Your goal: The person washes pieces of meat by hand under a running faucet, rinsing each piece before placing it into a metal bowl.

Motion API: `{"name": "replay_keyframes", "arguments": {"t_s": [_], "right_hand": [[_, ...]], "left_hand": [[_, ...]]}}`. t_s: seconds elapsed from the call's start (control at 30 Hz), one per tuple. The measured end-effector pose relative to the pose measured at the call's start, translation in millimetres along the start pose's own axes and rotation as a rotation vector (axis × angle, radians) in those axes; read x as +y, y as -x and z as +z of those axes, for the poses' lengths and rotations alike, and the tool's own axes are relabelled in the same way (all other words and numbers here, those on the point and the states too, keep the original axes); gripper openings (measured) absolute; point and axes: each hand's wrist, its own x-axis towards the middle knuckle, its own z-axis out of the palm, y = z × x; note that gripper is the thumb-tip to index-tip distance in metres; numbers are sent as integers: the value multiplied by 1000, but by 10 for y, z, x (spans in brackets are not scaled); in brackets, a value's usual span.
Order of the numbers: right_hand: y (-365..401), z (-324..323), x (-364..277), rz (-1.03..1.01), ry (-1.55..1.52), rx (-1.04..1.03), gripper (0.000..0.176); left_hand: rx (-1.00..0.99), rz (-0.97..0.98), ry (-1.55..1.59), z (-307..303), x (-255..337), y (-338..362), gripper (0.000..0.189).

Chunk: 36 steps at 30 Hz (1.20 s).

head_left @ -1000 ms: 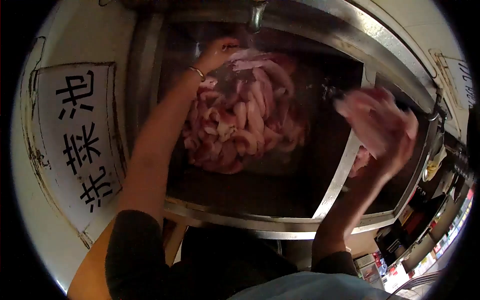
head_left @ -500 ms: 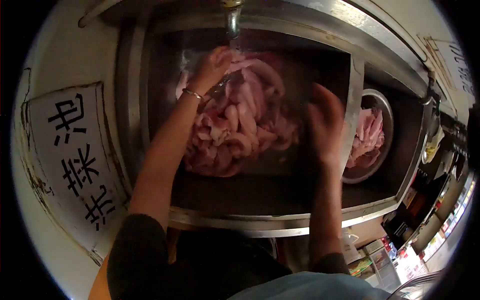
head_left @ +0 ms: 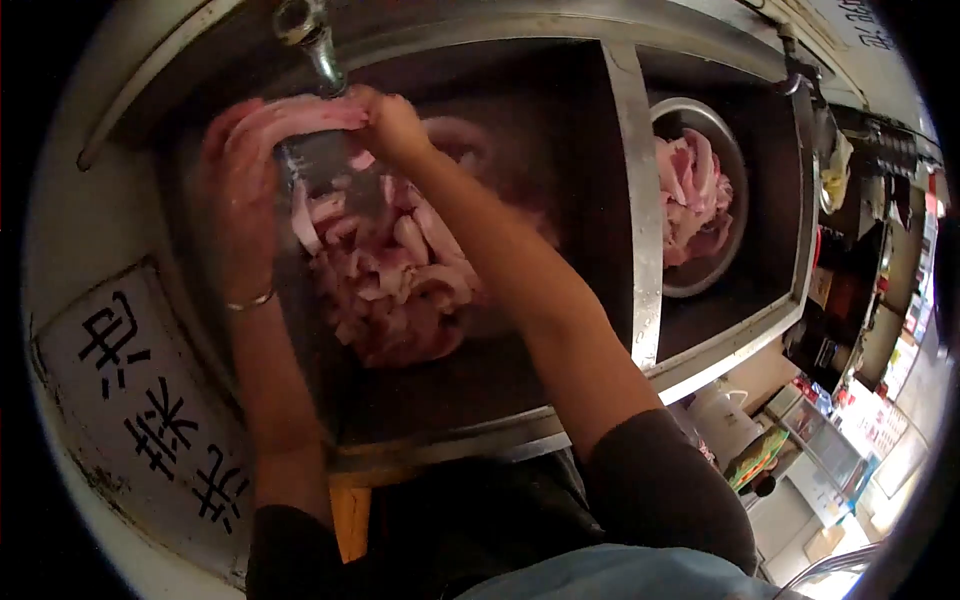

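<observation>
In the upper left of the frame, a strip of raw meat (head_left: 308, 116) spans the two hands just below the faucet (head_left: 326, 68). The right hand (head_left: 393, 124) is closed around its right end; the left hand (head_left: 246, 200), blurred, touches the other, its grip impossible to tell. A raw meat heap (head_left: 395, 290) fills the left-centre sink basin (head_left: 490, 388); more lies in a steel bowl (head_left: 700, 284) at right.

Left hand (head_left: 245, 200) at ten o'clock, right hand (head_left: 395, 125) at eleven, and both grip pink meat (head_left: 305, 117) just below the tap (head_left: 323, 58)! At two, a metal bowl (head_left: 716, 130) holds more.
</observation>
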Motion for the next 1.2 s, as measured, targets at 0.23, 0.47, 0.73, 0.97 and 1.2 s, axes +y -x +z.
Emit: {"name": "replay_keyframes", "arguments": {"t_s": [0.23,0.47,0.73,0.97,1.2], "right_hand": [[95,33,333,85,-93,28,29],[75,-89,188,237,-742,-64,28],[90,-554,-822,377,-1052,-307,35],[167,-684,-843,192,-914,-286,33],[464,-739,-432,-135,-1002,-174,38]], "left_hand": [[193,-357,401,-173,169,-4,25],[383,-390,649,-318,111,36,30],[141,-834,313,139,-58,387,31],[-289,-1042,488,542,-1120,648,36],[-504,-78,430,895,-1058,16,35]]}}
